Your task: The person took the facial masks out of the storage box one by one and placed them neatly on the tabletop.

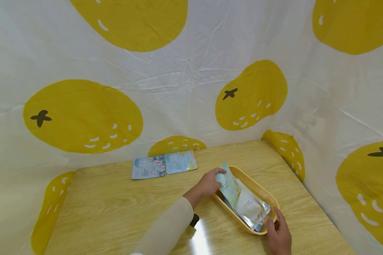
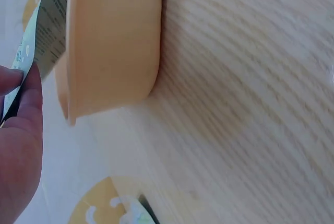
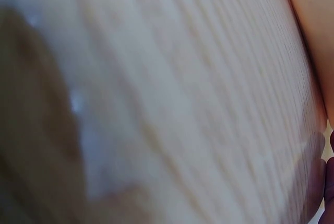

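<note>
My left hand (image 1: 209, 183) pinches the upper end of a light green sachet (image 1: 228, 187), which looks like a sheet-mask packet. In the left wrist view, thumb and fingers of the left hand (image 2: 23, 140) hold that sachet (image 2: 49, 28) above the rim of the yellow plastic basket (image 2: 115, 41). The sachet's lower part slants into the basket (image 1: 256, 182), over a silver sachet (image 1: 249, 205) and at least one other partly hidden packet. My right hand (image 1: 280, 233) grips the basket's near right end. Only a few fingertips (image 3: 315, 182) show in the right wrist view.
Two bluish sachets, one with pink flowers (image 1: 149, 167) and one paler (image 1: 181, 162), lie side by side at the back of the wooden table (image 1: 115, 209). White cloth with yellow fruit prints (image 1: 185, 78) hangs behind and along the sides.
</note>
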Demonstrator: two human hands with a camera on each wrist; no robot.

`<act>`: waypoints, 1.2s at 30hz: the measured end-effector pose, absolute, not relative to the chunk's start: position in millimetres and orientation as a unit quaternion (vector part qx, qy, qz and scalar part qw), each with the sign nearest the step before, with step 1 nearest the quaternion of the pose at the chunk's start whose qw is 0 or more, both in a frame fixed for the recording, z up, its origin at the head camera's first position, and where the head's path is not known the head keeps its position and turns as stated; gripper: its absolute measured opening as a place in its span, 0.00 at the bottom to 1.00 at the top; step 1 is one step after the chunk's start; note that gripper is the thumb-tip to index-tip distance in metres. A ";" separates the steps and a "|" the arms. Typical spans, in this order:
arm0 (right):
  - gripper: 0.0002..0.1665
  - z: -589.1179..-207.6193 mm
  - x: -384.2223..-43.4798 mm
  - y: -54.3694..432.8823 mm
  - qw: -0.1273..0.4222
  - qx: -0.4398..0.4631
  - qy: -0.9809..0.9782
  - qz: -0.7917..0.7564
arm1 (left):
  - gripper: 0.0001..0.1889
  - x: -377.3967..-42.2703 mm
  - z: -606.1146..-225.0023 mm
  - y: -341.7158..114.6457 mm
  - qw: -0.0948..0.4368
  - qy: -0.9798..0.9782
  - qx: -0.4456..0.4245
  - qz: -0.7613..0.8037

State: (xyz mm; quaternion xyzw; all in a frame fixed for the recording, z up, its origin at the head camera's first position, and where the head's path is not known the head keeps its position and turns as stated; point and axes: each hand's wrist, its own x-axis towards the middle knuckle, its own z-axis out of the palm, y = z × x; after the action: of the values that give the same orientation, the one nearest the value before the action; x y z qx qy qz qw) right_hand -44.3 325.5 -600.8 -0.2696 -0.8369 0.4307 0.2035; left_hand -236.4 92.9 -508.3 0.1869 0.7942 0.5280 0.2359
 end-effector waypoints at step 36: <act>0.29 -600.1 -43.5 324.7 0.200 -0.279 -0.840 0.420 | 0.31 -236.7 -525.9 2.8 0.139 0.830 0.117 0.527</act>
State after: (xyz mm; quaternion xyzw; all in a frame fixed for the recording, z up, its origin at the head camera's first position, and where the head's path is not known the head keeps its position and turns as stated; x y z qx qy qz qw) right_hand -43.5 324.7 -600.1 -0.2791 -0.8400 0.4201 0.2002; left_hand -236.7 2.8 -525.9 0.1167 0.8303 0.5270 0.1390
